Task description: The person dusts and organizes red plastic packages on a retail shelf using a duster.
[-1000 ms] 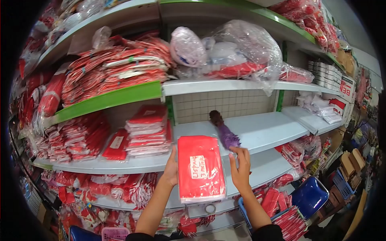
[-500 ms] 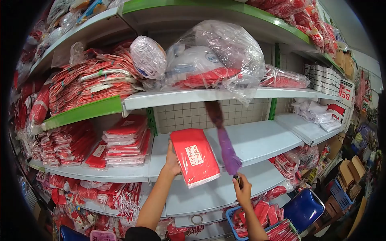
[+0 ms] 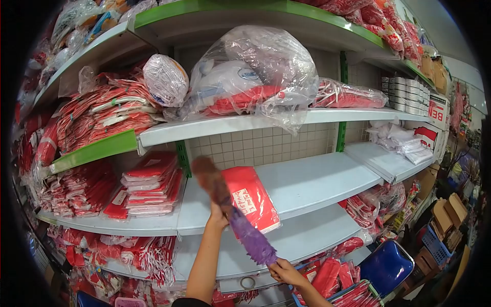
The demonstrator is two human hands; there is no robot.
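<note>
Across the middle of the view, a feather duster (image 3: 250, 238) stands in front of the red packet (image 3: 255, 197), hiding its left part; its brown end points to 11 o'clock, its purple end to 5. The right hand (image 3: 284, 271) is curled shut around the duster's handle end. The left hand (image 3: 218, 216), partly behind the duster, grips the packet's left edge; its fingers are mostly hidden. Behind lies a pale, smooth shelf (image 3: 317, 179). A bulging, wrinkled clear bag (image 3: 255, 77) sits at 12 o'clock, a stack of flat red-and-white packets (image 3: 151, 187) at 10. The red packet is rectangular, in glossy plastic, with a handwritten white label (image 3: 247, 201); the duster looks fluffy.
</note>
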